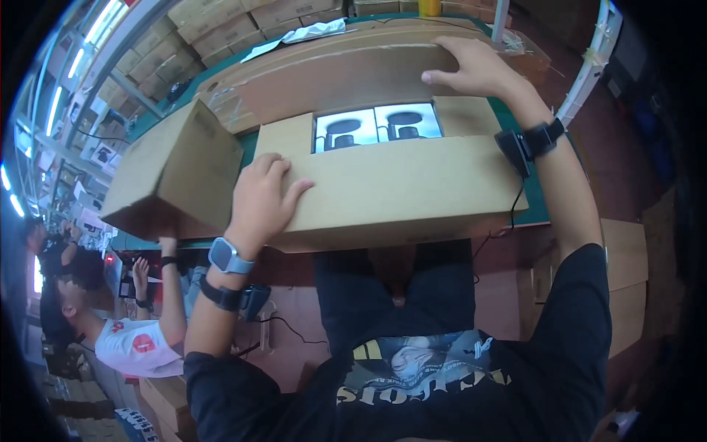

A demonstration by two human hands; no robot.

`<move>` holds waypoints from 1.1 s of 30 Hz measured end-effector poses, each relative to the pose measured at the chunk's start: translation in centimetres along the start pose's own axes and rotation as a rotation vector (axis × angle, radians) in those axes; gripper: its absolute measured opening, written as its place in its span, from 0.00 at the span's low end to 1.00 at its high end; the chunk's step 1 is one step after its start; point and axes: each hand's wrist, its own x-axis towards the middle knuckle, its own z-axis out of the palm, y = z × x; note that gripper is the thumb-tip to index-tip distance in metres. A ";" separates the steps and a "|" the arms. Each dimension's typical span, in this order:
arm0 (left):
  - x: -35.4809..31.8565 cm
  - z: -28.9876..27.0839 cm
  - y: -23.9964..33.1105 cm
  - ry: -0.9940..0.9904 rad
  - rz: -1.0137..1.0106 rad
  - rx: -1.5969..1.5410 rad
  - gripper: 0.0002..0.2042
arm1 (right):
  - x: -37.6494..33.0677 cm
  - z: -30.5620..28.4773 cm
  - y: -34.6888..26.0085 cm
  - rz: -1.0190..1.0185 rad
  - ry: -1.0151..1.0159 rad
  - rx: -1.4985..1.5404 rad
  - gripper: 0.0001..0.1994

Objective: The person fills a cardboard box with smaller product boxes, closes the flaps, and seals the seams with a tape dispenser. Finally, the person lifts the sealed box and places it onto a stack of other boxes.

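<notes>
A large brown cardboard carton (383,180) lies in front of me with its top partly uncovered. In the gap between its flaps show two white boxes (345,131) printed with a picture of a dark device. My left hand (264,199) rests on the left part of the near flap, thumb spread away from the fingers. At the top right edge of the raised far flap (331,77) is my right hand (475,68). Its thumb is spread apart in front of the flap, and the fingertips reach the flap's upper edge.
Another brown carton (177,169) stands tilted at the left, with a co-worker's arm (171,295) reaching to it. Stacked cartons (221,26) line the back behind the green table (545,199). A white plastic sheet (313,32) lies at the far side. More cartons (622,272) stand at the lower right.
</notes>
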 end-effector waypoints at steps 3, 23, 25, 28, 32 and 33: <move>-0.1 -0.5 -0.1 0.361 0.140 0.206 0.30 | -4.2 -2.2 -1.5 -0.097 -0.072 0.070 0.31; -0.8 -0.9 -2.3 0.058 0.174 0.014 0.28 | -23.6 4.9 18.8 0.981 -0.212 -0.300 0.23; 0.1 -1.3 -1.7 0.074 0.203 0.010 0.28 | -24.5 3.4 23.2 0.619 0.106 -0.075 0.22; -0.1 -0.1 -3.1 -0.006 0.195 -0.047 0.30 | -16.3 -0.8 16.0 0.609 0.192 0.699 0.22; -0.6 1.6 -4.1 0.080 0.171 0.027 0.34 | -5.8 -2.6 2.8 0.686 0.248 1.254 0.27; -0.5 1.8 -4.4 0.083 0.168 0.058 0.35 | -3.8 -2.7 -1.2 0.620 0.227 1.314 0.27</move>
